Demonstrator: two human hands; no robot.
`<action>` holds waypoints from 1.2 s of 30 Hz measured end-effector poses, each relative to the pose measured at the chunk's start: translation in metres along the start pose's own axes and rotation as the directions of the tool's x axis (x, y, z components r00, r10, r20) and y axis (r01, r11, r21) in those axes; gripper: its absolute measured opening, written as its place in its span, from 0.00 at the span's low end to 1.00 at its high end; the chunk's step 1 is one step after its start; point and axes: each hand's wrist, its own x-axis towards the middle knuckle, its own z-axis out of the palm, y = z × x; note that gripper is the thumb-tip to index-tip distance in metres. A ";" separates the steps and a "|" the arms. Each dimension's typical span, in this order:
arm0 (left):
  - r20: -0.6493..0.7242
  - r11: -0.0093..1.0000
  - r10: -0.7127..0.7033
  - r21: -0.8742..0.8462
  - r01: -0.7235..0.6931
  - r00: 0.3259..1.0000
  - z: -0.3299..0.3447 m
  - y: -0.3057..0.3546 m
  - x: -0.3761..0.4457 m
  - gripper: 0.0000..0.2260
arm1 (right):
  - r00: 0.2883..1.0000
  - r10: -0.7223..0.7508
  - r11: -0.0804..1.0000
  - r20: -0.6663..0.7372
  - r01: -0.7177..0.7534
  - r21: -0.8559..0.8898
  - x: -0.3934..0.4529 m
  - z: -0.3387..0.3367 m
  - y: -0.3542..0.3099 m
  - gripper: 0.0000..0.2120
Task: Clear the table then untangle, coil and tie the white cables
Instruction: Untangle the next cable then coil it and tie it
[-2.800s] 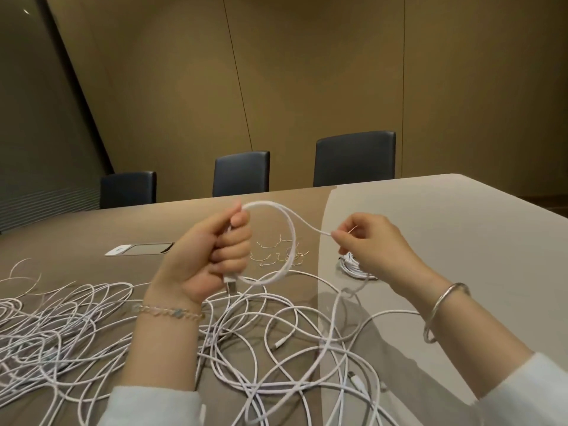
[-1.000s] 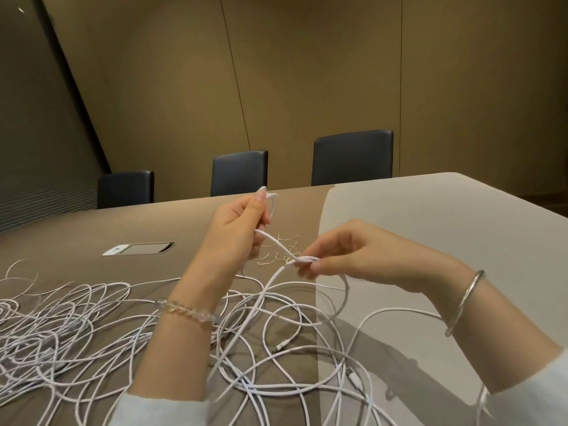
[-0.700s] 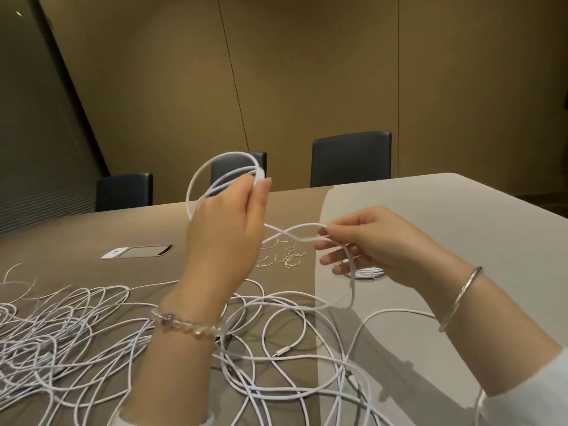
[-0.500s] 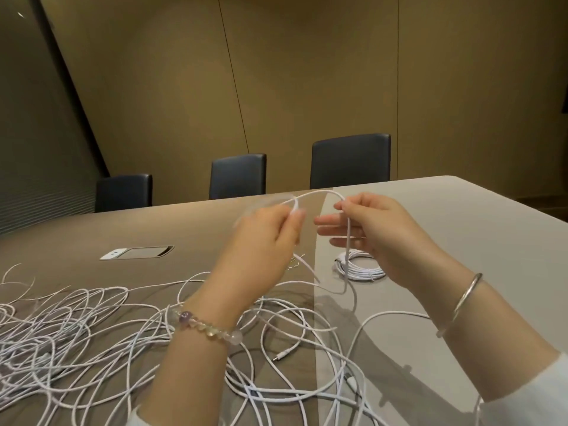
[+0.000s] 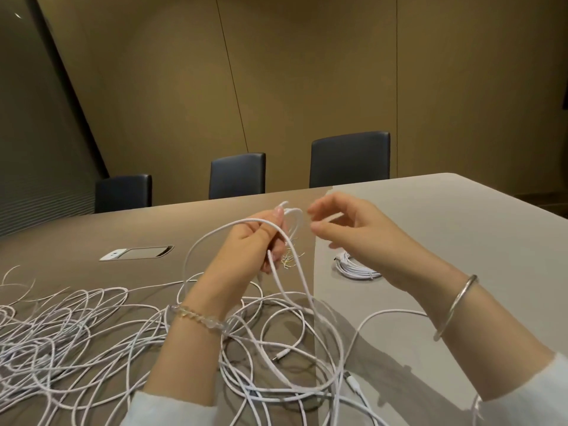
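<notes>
Presently engaged in the coiling step, judged from the layout. Gripped a few small loops of one white cable (image 5: pixel 292 218) in the left hand (image 5: pixel 246 250), fingers curled round the bundle, raised above the middle of the table (image 5: pixel 461 229). Trailed the uncoiled remainder of that cable down toward the near edge and into the loose tangle (image 5: pixel 276 348) there. Held the right hand (image 5: pixel 353 238) just beside the loops, not touching, fingers relaxed and slightly curled, thumb and forefinger apart, nothing in the grasp.

Noted further tangled cables (image 5: pixel 76 327) spread along the near-left edge, not yet sorted. Noted one finished coil (image 5: pixel 356 267) lying flat past the right hand, toward the far-right edge. Noted a small heap of thin wire ties (image 5: pixel 290 261) beyond the left hand, and a flush hatch (image 5: pixel 138 253) toward the far-left edge.

Next move, as judged: take up the trailing strand with the right hand, draw out slack, lay another loop into the left-hand bundle. Called for: matching loop size, a firm left-hand grip, and freeing the strand wherever crossed under neighbouring cables. Tying to follow with one tie from the heap.
</notes>
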 end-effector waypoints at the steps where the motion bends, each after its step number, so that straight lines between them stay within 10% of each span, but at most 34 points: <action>1: 0.045 0.999 0.002 -0.047 0.000 0.999 -0.001 0.001 -0.001 0.17 | 1.000 -0.021 0.999 0.001 0.021 -0.043 0.001 0.001 0.003 0.16; 4: 0.207 0.986 -0.025 -0.158 0.059 0.978 -0.003 0.005 -0.003 0.17 | 0.992 -0.015 0.996 0.125 0.025 -0.080 0.001 0.005 0.007 0.30; 7: 0.325 0.970 -0.051 -0.210 0.124 0.944 -0.001 0.008 -0.005 0.17 | 0.995 0.011 1.000 0.103 -0.014 0.026 0.004 0.007 0.014 0.19; 10: 0.295 0.968 -0.053 -0.221 0.122 0.954 -0.001 0.005 -0.005 0.18 | 0.998 -0.006 0.997 0.063 0.000 0.083 0.003 0.001 0.012 0.07; 16: 0.242 0.967 -0.082 -0.217 0.136 0.967 -0.003 0.002 -0.001 0.19 | 0.964 0.030 0.915 0.266 -0.133 0.381 -0.002 -0.003 0.001 0.15; 19: 0.193 0.961 -0.240 -0.088 0.261 0.951 -0.006 0.005 -0.006 0.18 | 0.994 0.071 0.967 0.084 -0.089 0.239 0.001 -0.003 0.003 0.17; 24: 0.272 0.736 -0.609 0.544 0.404 0.745 -0.022 0.015 -0.027 0.18 | 0.954 -0.042 0.989 -0.297 -0.003 -0.151 0.007 -0.017 0.009 0.17; 27: 0.664 0.860 -0.510 0.378 0.342 0.547 -0.033 0.034 -0.032 0.20 | 0.932 -0.060 0.988 -0.357 0.006 -0.151 0.009 -0.027 0.009 0.17; 29: 0.699 0.955 -0.256 0.073 0.289 0.668 -0.033 0.041 -0.032 0.16 | 0.947 -0.058 0.992 -0.316 0.020 -0.123 0.007 -0.032 0.005 0.17; 32: 0.166 0.997 -0.015 -0.072 0.028 0.986 -0.017 0.038 -0.021 0.16 | 0.992 -0.079 0.996 -0.096 0.075 -0.047 0.000 -0.032 -0.006 0.16; 34: -0.073 0.984 0.079 0.166 -0.066 0.994 -0.006 0.034 -0.014 0.28 | 0.991 -0.100 0.995 0.092 0.100 0.006 -0.006 -0.027 -0.014 0.15; 36: 0.017 0.947 0.053 0.316 -0.056 0.998 0.001 0.035 -0.014 0.31 | 0.965 -0.126 0.992 0.230 0.119 0.045 -0.010 -0.020 -0.020 0.14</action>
